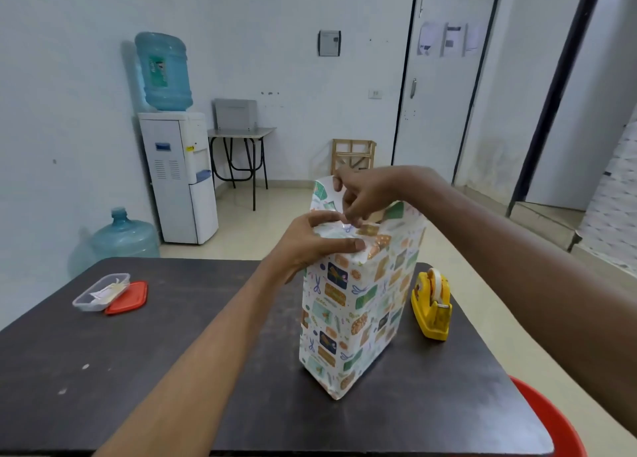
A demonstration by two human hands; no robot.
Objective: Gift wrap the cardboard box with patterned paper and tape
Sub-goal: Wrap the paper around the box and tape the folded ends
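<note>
Right grip [362, 194] pinches the raised paper flap [322, 189]; my left grip [310, 241] clasps the wrapped box [348, 318] near the worktop [172, 353]'s right edge.

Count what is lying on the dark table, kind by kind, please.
wrapped box: 1
tape dispenser: 1
clear container: 1
red lid: 1
Total: 4

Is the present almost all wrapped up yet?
Nearly. Done: patterned paper covers the sides of the box and it stands on the table. In hand: the left hand grips the box's top while the right hand pinches the upright paper flap. Left: fold that flap down and tape it; the tape dispenser waits beside the box.
</note>
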